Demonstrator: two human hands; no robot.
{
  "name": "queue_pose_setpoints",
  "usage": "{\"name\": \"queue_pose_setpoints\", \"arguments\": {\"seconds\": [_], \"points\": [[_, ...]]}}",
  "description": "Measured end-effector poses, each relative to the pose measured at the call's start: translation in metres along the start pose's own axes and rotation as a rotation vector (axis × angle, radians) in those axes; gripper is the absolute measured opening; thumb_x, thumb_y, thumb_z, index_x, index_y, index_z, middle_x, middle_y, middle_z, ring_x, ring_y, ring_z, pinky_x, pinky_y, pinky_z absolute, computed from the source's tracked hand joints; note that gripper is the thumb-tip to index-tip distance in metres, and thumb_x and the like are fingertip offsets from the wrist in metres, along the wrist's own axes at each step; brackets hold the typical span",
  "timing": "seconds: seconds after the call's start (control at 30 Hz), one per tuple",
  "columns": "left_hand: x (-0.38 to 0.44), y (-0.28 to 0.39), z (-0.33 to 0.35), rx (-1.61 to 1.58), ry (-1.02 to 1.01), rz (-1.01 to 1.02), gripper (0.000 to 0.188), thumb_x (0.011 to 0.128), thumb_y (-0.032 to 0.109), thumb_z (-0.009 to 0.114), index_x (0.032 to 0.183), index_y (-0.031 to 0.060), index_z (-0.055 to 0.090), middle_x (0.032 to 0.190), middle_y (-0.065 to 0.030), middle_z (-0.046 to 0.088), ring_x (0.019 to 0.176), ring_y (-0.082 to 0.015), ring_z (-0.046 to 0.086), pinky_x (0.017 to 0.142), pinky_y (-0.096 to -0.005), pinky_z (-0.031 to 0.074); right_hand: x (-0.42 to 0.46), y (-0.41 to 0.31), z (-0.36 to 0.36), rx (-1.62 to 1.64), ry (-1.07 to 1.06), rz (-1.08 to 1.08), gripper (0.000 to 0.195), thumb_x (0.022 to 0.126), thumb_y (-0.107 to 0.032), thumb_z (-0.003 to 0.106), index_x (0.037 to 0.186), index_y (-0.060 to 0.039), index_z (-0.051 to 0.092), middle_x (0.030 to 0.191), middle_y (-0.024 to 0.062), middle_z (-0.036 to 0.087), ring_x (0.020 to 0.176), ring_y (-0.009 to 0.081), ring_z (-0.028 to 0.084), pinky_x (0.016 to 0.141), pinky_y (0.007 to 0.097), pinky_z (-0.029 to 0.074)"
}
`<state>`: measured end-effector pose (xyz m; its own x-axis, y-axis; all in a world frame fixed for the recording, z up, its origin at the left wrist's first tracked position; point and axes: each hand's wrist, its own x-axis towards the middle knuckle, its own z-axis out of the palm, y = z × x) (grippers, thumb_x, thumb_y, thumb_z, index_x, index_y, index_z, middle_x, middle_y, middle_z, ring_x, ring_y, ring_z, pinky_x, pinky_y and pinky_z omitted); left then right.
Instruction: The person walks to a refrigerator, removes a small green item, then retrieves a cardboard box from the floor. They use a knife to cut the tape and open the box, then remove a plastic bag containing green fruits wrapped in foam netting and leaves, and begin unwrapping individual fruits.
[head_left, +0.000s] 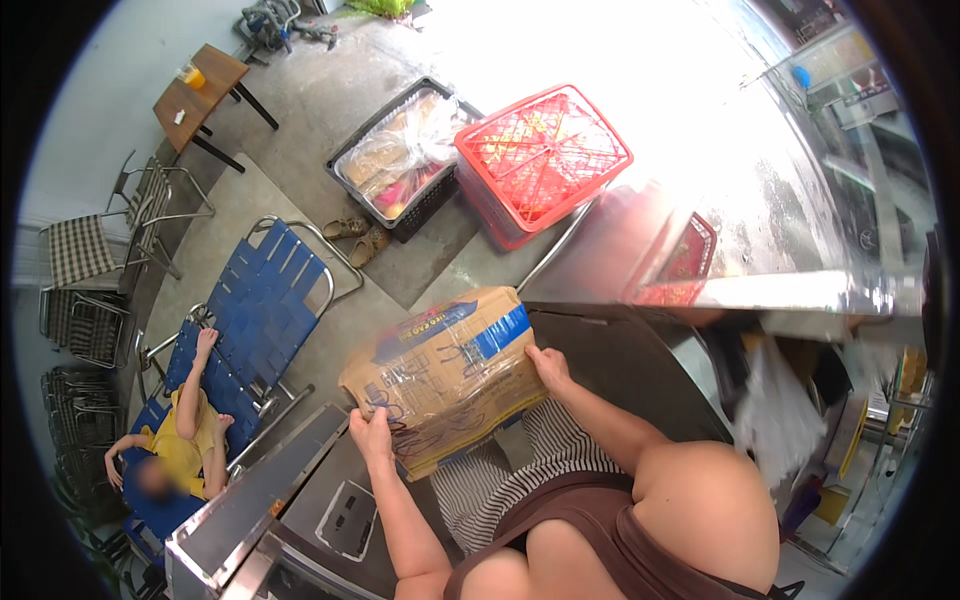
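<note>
A taped cardboard box (450, 375) with blue print, a strip of blue tape and pen marks is held up in front of my body. My left hand (373, 435) grips its near left corner, thumb on top. My right hand (550, 369) holds the right side close to the blue tape. Beyond the box, on the floor, are a black plastic crate (420, 221) with a clear bag of goods in it and a red lidded plastic basket (544, 157). The undersides of the box and my fingers beneath it are hidden.
A person (184, 435) in yellow lies on a blue woven folding lounger (262, 300) at left. Clogs (367, 247) sit by the black crate. A metal-edged cabinet (255, 502) stands lower left, a metal counter edge (780, 291) at right. A wooden table (214, 75) and folding chairs line the wall.
</note>
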<state>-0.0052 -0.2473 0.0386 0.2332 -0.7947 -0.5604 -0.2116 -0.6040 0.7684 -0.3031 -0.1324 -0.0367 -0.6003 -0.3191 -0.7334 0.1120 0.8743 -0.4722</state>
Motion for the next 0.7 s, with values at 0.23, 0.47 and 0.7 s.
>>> {"name": "queue_pose_setpoints", "arguments": {"seconds": [0.23, 0.47, 0.7], "points": [[-0.094, -0.003, -0.024, 0.152, 0.006, 0.096, 0.020, 0.070, 0.011, 0.060, 0.083, -0.0041, 0.057, 0.075, -0.0093, 0.062, 0.066, -0.0160, 0.057, 0.061, -0.0309, 0.045, -0.085, 0.102, -0.049, 0.146, -0.103, 0.057, 0.061, 0.079, -0.045, 0.060, 0.100, 0.0127, 0.061, 0.095, 0.0228, 0.064, 0.084, 0.0270, 0.063, 0.073, 0.0371, 0.048], [-0.171, -0.065, -0.007, 0.317, 0.010, 0.098, 0.031, 0.064, 0.027, 0.064, 0.080, 0.0006, 0.062, 0.076, -0.0160, 0.065, 0.073, -0.0282, 0.063, 0.069, -0.0375, 0.047, -0.177, 0.151, -0.154, 0.227, -0.140, 0.117, 0.049, 0.081, -0.040, 0.060, 0.096, 0.0061, 0.059, 0.085, 0.0119, 0.060, 0.060, 0.0154, 0.049, 0.048, 0.0296, 0.036], [-0.296, -0.131, 0.023, 0.252, -0.007, 0.061, 0.031, 0.067, 0.023, 0.065, 0.085, -0.0024, 0.063, 0.077, -0.0158, 0.065, 0.072, -0.0232, 0.062, 0.068, -0.0345, 0.047, -0.208, 0.255, -0.262, 0.159, -0.180, 0.030, 0.048, 0.079, -0.030, 0.065, 0.097, 0.0140, 0.059, 0.090, 0.0199, 0.064, 0.080, 0.0235, 0.063, 0.069, 0.0331, 0.050]]}}
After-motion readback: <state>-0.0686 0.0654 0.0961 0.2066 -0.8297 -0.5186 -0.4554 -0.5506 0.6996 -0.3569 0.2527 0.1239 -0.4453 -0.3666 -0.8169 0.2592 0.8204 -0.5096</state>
